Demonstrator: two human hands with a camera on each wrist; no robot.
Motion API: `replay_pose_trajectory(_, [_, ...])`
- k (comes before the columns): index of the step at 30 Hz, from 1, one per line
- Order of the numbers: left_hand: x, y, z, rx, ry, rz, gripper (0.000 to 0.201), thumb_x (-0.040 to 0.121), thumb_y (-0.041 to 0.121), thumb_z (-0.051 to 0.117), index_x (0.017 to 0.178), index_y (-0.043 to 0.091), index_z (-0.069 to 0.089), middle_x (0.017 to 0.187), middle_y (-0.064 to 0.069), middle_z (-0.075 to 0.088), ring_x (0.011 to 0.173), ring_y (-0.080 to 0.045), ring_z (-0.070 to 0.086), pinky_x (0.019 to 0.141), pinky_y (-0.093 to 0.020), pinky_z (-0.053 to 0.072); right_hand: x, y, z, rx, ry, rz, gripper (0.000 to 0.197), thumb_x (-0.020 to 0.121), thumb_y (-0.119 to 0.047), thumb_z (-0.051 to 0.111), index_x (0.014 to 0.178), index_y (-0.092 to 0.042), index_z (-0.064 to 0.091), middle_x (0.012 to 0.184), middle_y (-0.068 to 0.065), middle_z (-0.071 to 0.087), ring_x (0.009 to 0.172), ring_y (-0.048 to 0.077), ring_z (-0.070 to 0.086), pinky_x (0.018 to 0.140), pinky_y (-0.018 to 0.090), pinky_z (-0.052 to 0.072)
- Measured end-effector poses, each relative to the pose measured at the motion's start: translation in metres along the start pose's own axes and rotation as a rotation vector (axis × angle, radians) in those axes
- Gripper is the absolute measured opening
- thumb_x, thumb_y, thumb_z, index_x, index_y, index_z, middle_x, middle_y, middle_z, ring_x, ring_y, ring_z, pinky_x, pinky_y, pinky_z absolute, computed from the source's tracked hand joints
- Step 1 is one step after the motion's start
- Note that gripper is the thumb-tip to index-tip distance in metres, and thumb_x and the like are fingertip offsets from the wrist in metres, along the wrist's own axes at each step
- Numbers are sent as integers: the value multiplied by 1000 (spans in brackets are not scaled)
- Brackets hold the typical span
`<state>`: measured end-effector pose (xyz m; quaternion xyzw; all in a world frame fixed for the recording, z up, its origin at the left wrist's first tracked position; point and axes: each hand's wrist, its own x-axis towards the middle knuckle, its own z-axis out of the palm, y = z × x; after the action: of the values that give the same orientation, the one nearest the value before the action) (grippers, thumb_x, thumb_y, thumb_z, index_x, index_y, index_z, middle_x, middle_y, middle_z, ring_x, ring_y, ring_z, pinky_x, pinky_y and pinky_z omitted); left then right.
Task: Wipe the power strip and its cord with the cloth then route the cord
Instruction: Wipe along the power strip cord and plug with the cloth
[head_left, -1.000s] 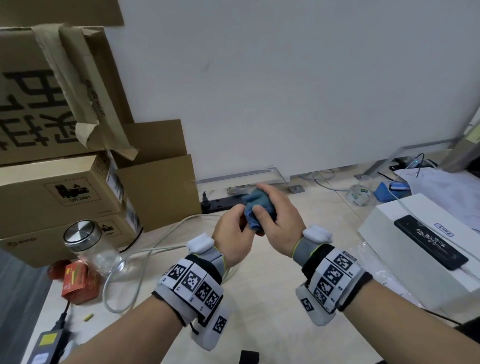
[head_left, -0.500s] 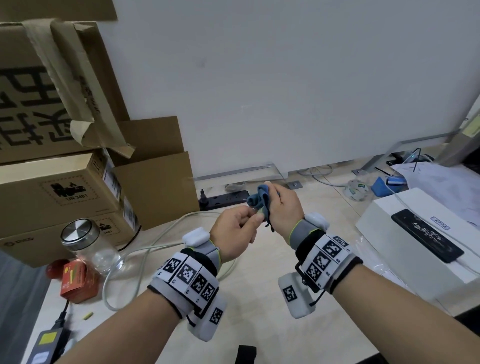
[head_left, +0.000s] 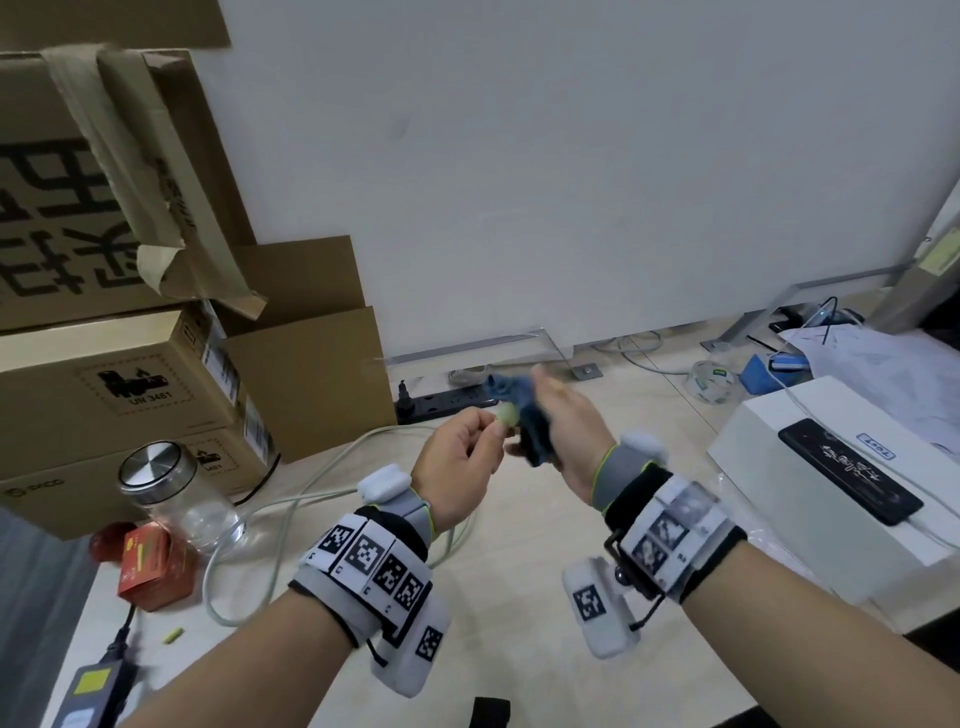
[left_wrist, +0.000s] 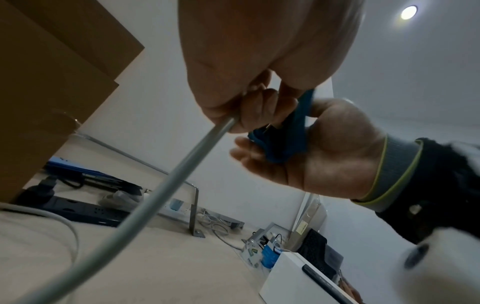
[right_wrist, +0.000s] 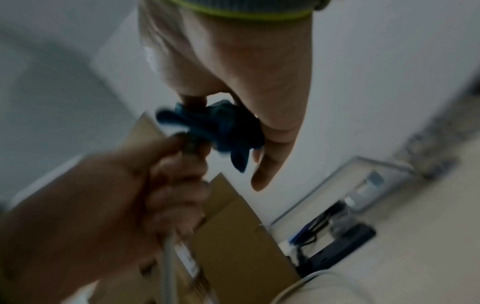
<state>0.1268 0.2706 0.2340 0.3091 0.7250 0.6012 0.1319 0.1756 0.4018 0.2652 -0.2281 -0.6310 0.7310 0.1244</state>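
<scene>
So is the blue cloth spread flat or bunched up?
Bunched up: the cloth sits crumpled in the right hand, folds poking out past the fingers.

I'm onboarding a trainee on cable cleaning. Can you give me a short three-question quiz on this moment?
1. True or false: the left hand grips the grey cord.
2. The blue cloth is held by: A) the left hand, B) the right hand, C) neither.
3. Fill in: the black power strip lies on the desk at the foot of the ____.

Key: 1 true; 2 B; 3 wall.
</scene>
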Motion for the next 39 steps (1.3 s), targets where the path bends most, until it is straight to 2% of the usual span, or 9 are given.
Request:
replay_pose_trajectory(3, [1,-1,4,35,-11,-18,16,95,19,47,83,14,58,62,9,56,55,-8,47,55,-27,40,-5,21,9,-394,57,-142,41,90,-59,45,98,-21,59,84,7,67,74,24,65,71,43,58])
replay_pose_trajectory(7, [-1,15,7,-13,-71,-88,35,100,8,41,68,11,54,44,14,54,44,1,49,49,-7,36,-2,22,7,-507,150,-246,47,93,-58,36,88,-18,59,81,4,65,77,25,63,69,38,53])
replay_pose_trajectory(11, [-1,15,1,91,-94,-41,35,100,24,44,71,14,61,42,19,50,42,2,43,49,-16,31,2,17,4,-399,163,-142,55,92,-58,35,76,-12,60,77,17,66,74,39,64,67,54,56])
replay_pose_trajectory(15, [-2,11,-5,97,-17,-68,35,100,26,44,72,16,62,39,16,44,39,-1,37,49,-24,27,3,5,-2,-43,141,17,34,101,-40,41,93,-13,60,90,17,67,73,33,66,62,49,59])
replay_pose_trajectory(20, [0,7,-14,91,113,-137,37,98,33,44,70,18,63,44,13,42,42,-2,35,50,-26,29,10,-6,-13,-87,218,-210,7,99,-18,50,96,-19,57,97,12,61,85,25,63,67,43,59])
replay_pose_trajectory(25, [3,9,-10,11,138,-222,37,99,35,43,73,19,63,52,6,42,45,-9,35,48,-26,27,4,-13,-2,123,63,-185,22,102,-24,41,107,-18,62,95,8,66,80,26,60,71,39,51])
replay_pose_trajectory(29, [7,7,-12,-124,202,-298,36,101,35,39,84,13,62,65,1,62,48,-13,42,48,-26,29,4,-4,0,140,-40,-112,42,95,3,49,133,-16,47,107,1,65,98,19,63,90,40,50])
replay_pose_trajectory(34, [13,10,-17,-291,121,-318,27,97,33,51,107,9,55,104,-7,66,88,-22,66,59,-31,51,4,-5,-4,244,-168,-22,40,85,17,54,119,-4,56,101,14,65,90,27,65,81,40,56])
replay_pose_trajectory(39, [14,3,-19,-259,169,-272,18,91,8,61,83,14,45,84,-9,55,75,-21,57,57,-31,50,8,-3,-6,231,-140,44,30,84,12,59,106,-8,53,98,16,61,91,33,61,73,43,53])
